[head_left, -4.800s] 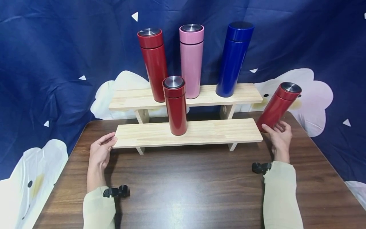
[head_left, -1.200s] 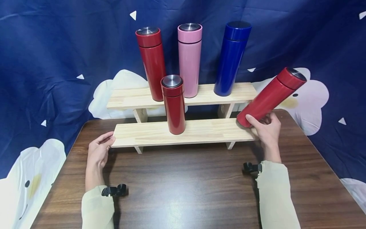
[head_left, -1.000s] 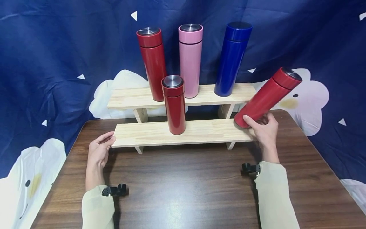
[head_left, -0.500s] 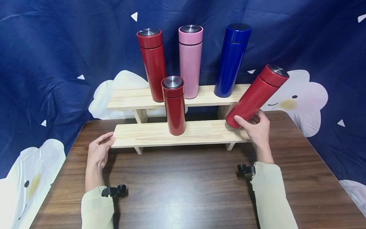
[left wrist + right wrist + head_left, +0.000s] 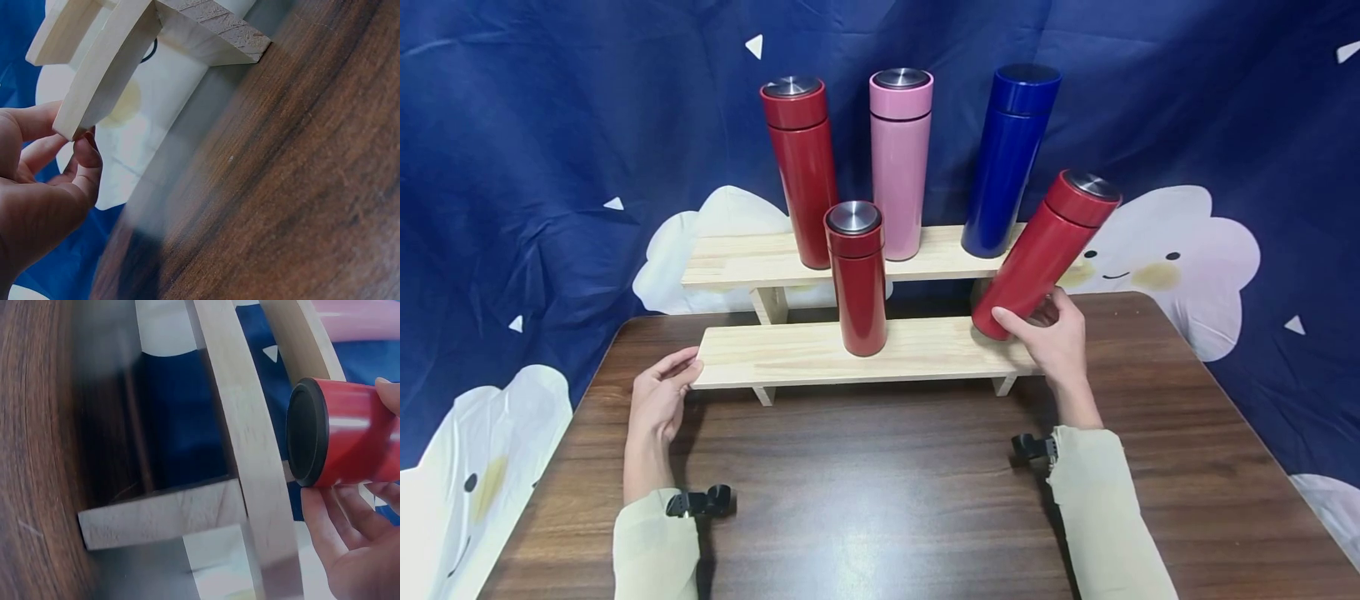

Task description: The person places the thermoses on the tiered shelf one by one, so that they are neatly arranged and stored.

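Note:
My right hand (image 5: 1052,337) grips a red thermos bottle (image 5: 1037,258) near its base. The bottle leans to the right over the right part of the lower wooden shelf (image 5: 790,354); its black base shows in the right wrist view, apart from the board. At the shelf's left end, my left hand (image 5: 658,396) pinches the board's corner between thumb and fingers, as the left wrist view also shows. A second red thermos (image 5: 861,287) stands upright near the middle of this lower shelf.
On the upper shelf (image 5: 730,258) stand a red thermos (image 5: 801,175), a pink thermos (image 5: 901,167) and a blue thermos (image 5: 1011,162). The rack sits on a brown wooden table (image 5: 865,483). A blue cloud-patterned cloth (image 5: 550,100) hangs behind.
The held red thermos has been lifted from right of the rack and carried left over the lower shelf, lately becoming less tilted. My left hand has stayed at the shelf's end.

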{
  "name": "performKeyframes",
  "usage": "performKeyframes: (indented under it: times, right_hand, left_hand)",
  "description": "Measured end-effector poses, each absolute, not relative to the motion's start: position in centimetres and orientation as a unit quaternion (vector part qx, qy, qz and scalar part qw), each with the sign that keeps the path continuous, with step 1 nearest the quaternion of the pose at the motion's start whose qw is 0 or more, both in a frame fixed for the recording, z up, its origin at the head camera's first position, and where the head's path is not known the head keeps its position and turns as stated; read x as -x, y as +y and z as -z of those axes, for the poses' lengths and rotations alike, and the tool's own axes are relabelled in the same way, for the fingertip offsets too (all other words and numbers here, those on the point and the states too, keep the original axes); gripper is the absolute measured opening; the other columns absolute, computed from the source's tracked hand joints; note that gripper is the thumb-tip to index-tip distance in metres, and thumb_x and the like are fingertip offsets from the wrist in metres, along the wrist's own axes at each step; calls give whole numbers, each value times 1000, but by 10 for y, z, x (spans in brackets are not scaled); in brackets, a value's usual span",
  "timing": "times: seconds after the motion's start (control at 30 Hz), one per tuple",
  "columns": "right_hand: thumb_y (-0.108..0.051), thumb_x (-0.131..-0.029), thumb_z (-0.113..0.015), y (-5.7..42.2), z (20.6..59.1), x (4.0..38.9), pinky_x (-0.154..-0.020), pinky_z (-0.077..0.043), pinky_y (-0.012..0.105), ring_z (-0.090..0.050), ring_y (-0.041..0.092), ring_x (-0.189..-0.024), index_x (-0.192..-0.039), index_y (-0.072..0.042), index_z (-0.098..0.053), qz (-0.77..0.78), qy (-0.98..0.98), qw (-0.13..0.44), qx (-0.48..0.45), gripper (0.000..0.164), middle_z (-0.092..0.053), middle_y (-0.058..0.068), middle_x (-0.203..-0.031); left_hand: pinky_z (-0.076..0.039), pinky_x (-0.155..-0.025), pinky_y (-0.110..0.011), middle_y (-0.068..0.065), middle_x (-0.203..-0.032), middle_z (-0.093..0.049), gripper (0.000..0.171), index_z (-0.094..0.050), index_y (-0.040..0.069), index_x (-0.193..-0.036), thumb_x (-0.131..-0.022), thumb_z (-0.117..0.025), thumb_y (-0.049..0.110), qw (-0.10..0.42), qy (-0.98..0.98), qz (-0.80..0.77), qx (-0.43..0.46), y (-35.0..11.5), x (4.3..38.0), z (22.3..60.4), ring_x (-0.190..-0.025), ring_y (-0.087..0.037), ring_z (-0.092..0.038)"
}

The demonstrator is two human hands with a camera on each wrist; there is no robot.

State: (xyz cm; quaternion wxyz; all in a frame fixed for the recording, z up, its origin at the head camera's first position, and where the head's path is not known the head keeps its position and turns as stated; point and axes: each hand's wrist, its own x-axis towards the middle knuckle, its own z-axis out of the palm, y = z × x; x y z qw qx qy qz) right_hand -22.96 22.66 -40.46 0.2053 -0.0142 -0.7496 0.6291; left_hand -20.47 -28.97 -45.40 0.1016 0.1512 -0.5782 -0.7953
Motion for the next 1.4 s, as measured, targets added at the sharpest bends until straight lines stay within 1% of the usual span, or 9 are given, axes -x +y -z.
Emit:
performKeyframes:
  times: [0.3, 0.4, 0.57, 0.67, 0.77, 1.1, 1.4]
  right_hand:
    - [-13, -79, -87, 215, 402, 233, -84, -54, 20, -67, 12, -97, -133, -8, -62, -624, -754, 204, -16, 60, -67, 0, -113]
    - [-13, -79, -87, 212, 402, 234, -84, -54, 20, -67, 12, -96, -133, -7, -61, -625, -754, 200, -22, 60, -67, 2, -112]
    - [-18, -80, -87, 207, 403, 234, -84, -54, 21, -67, 12, -96, -132, -8, -62, -616, -764, 193, -21, 59, -68, 7, -114]
    - [-21, -80, -87, 204, 404, 235, -83, -54, 21, -67, 13, -97, -132, -8, -62, -605, -773, 191, -26, 59, -68, 10, -115]
    - [-21, -80, -87, 200, 404, 236, -83, -54, 21, -66, 14, -98, -133, -7, -61, -603, -775, 186, -33, 61, -68, 12, -116]
    - [-27, -82, -86, 188, 405, 236, -85, -55, 25, -66, 21, -103, -136, -10, -59, -583, -793, 167, -54, 62, -68, 11, -120]
    - [-24, -80, -88, 177, 408, 237, -85, -56, 26, -67, 21, -101, -134, -9, -60, -586, -792, 158, -65, 63, -69, 12, -118]
  left_hand:
    - [-51, -73, -17, -2, -91, -69, 24, -77, 5, -99, -90, -67, -14, 100, -582, 793, -150, -290, 204, 454, -84, -10, -62]
    - [-51, -74, -17, -2, -91, -69, 23, -77, 5, -100, -90, -67, -14, 99, -581, 794, -148, -290, 204, 454, -85, -11, -62]
    - [-52, -73, -17, -2, -91, -69, 23, -77, 5, -100, -90, -67, -13, 98, -582, 793, -148, -290, 205, 454, -84, -11, -63]
    - [-51, -73, -17, -1, -89, -69, 22, -77, 4, -100, -90, -67, -13, 99, -581, 795, -147, -290, 205, 453, -82, -10, -62]
    - [-51, -72, -17, -2, -89, -69, 22, -77, 4, -100, -90, -67, -13, 100, -578, 796, -149, -290, 205, 453, -82, -10, -62]
    - [-51, -73, -17, -1, -90, -69, 22, -77, 3, -103, -89, -68, -13, 98, -580, 794, -155, -290, 204, 453, -84, -11, -62]
    - [-51, -72, -17, -2, -90, -70, 22, -77, 2, -103, -90, -67, -13, 99, -581, 793, -153, -291, 205, 454, -82, -11, -63]
